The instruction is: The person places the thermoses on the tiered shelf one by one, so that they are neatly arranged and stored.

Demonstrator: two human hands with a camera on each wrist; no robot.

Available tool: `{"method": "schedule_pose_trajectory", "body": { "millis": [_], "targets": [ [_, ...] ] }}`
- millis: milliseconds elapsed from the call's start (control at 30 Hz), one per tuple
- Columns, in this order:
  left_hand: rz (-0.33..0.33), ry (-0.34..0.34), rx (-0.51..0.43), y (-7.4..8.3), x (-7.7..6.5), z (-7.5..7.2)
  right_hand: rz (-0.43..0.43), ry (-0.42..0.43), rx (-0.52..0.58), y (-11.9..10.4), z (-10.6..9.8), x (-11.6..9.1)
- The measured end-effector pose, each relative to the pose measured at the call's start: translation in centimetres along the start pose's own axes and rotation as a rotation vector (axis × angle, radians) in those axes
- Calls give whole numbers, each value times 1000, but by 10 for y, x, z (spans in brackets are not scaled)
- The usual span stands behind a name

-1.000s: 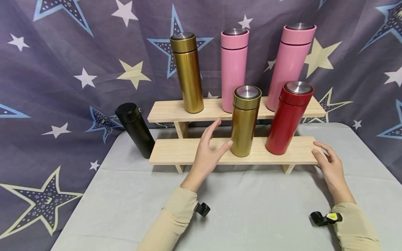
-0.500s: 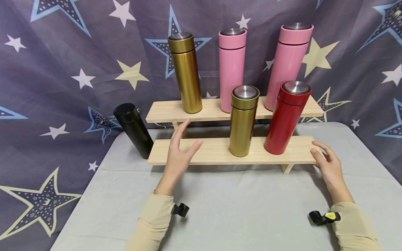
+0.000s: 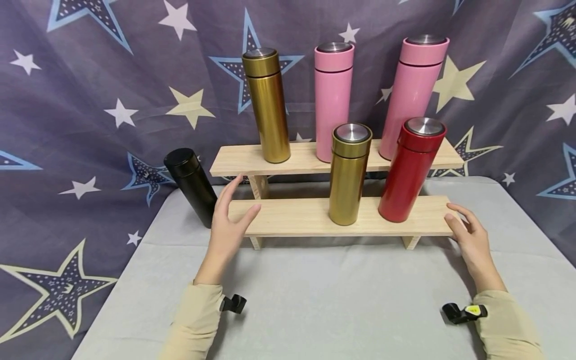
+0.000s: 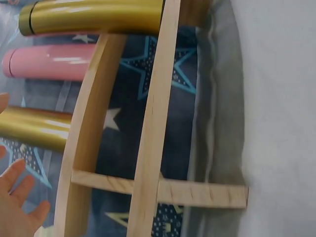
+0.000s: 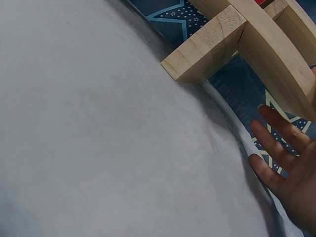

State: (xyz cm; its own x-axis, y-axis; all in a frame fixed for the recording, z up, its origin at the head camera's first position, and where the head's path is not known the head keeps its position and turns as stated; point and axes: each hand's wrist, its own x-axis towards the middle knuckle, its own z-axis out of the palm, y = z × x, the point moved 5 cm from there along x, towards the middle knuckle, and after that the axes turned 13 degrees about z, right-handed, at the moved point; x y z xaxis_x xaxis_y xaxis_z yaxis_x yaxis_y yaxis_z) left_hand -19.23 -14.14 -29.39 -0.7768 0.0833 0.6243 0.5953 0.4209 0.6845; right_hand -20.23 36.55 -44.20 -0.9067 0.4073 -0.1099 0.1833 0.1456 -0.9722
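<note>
My left hand, thumb and fingers spread and holding nothing, is at the left end of the lower wooden shelf, just right of a black thermos. In the left wrist view its fingers show at the lower left. At the shelf's right end is my right hand, its thumb and forefinger by the corner; whether they touch it is hard to tell. Its other fingers extend loosely below the board in the right wrist view. A short gold thermos and a red thermos stand on this shelf.
The upper shelf carries a tall gold thermos and two pink ones, the left pink thermos and the right pink thermos. A star-patterned curtain hangs behind the grey-covered table.
My left hand has moved left from beside the short gold thermos to the lower shelf's left end, still spread. My right hand and the thermoses stay where they were.
</note>
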Motion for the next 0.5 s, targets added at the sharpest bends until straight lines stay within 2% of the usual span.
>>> {"method": "schedule_pose_trajectory", "body": {
  "millis": [200, 333, 500],
  "targets": [
    [14, 47, 14, -10, -5, -17, 15, -12, 32, 2, 0, 1],
    [21, 70, 34, -19, -10, -29, 17, -6, 9, 2, -1, 0],
    [18, 133, 56, -26, -12, -42, -1, -12, 22, 0, 0, 0]
  ]
}}
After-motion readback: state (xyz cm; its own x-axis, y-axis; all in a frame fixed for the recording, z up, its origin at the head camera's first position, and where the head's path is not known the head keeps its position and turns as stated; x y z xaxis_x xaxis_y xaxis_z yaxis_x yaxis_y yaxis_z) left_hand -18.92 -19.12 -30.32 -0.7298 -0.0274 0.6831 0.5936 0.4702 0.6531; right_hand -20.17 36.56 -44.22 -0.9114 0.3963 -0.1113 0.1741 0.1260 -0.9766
